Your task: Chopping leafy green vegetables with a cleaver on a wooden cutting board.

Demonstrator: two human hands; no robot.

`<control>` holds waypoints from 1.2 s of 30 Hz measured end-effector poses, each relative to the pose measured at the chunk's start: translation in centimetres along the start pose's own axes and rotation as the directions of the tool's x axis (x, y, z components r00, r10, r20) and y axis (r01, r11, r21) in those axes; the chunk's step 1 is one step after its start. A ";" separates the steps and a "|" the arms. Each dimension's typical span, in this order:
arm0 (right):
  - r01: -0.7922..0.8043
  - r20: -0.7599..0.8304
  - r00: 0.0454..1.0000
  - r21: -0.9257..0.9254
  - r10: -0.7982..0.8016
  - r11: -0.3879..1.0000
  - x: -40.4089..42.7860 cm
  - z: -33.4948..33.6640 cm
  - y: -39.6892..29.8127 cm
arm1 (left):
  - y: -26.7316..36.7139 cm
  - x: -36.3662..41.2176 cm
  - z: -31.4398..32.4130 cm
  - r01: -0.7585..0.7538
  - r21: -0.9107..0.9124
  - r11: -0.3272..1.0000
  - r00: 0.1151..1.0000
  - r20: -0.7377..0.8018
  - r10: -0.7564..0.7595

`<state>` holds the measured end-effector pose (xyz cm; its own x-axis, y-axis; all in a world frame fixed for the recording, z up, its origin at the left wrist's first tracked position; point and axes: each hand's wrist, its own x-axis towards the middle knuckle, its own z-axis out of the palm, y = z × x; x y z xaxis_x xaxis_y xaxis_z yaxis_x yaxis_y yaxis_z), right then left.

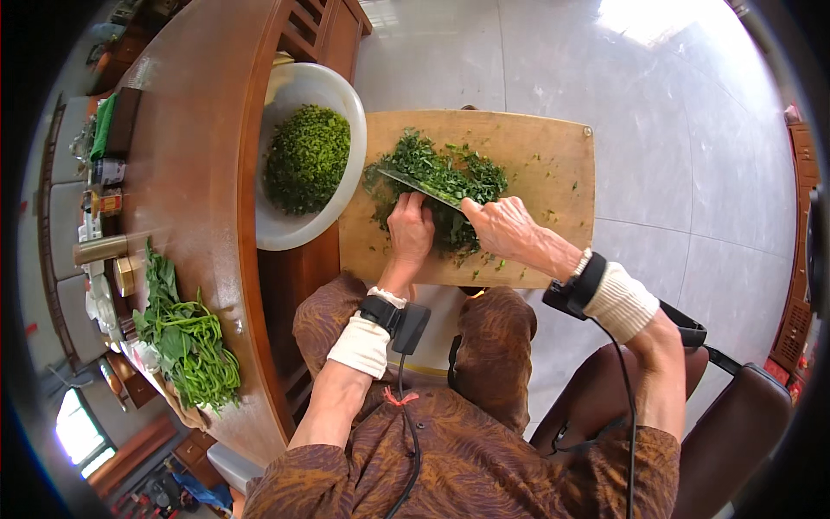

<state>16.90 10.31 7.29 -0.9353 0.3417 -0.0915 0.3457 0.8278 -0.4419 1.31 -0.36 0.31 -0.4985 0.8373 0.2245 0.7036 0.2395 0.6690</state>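
Note:
My right hand [502, 224] grips the handle of a kitchen knife [415, 183]. Its blade, seen nearly edge-on, slants up and left across a heap of chopped leafy greens [476, 175]. Close against the near side of the blade, my left hand [411, 227] has its fingers bunched down on the greens; the fingertips are partly hidden. Under the heap lies a wooden cutting board [557, 162], strewn with small green bits, in front of my knees. A whitish plastic basin [353, 156] at the board's left holds finely chopped greens [308, 159].
A wooden table [188, 130] runs along my left, its edge beside the basin. Whole leafy stems [194, 350] lie on it, near a metallic cylinder [100, 249]. Cables hang from the devices on both wrists. A brown padded chair [596, 396] stands at my right on grey floor tiles.

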 end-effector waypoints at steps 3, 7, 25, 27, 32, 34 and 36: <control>0.011 0.034 0.999 -0.026 -0.010 1.000 -2.4 -2.5 -0.9 | -0.1 -0.2 -0.2 -0.010 -0.048 0.999 0.998 -0.057 0.007; 0.000 0.012 1.000 0.043 -0.001 0.999 -2.2 -1.5 -0.9 | 0.4 -0.4 -0.3 -0.041 -0.078 0.996 0.998 -0.051 0.037; 0.024 0.028 0.999 0.115 -0.027 0.993 0.0 0.5 -0.9 | -1.0 -1.7 -0.2 0.080 -0.110 0.991 0.997 0.033 -0.076; -0.012 0.102 0.995 0.110 0.001 0.994 -1.9 -0.9 -1.5 | -0.2 -1.3 -0.7 -0.043 -0.139 0.989 0.998 -0.061 0.035; -0.047 -0.013 0.999 0.128 0.049 0.991 0.6 2.8 -0.5 | 0.9 -1.7 -0.1 -0.031 -0.090 0.995 0.995 0.095 0.040; -0.061 -0.027 0.998 0.123 0.064 0.991 1.0 3.6 0.0 | 2.0 -1.6 0.3 -0.027 0.078 0.997 0.992 0.126 0.018; -0.064 0.043 0.997 0.124 0.059 0.990 0.9 2.7 -0.4 | 1.7 -1.8 0.1 -0.030 0.142 0.989 0.993 0.121 0.013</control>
<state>15.68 9.10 4.92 -0.9155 0.3707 -0.1563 0.3933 0.7425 -0.5423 3.45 -1.36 0.96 -0.4249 0.8934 0.1458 0.7828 0.2817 0.5548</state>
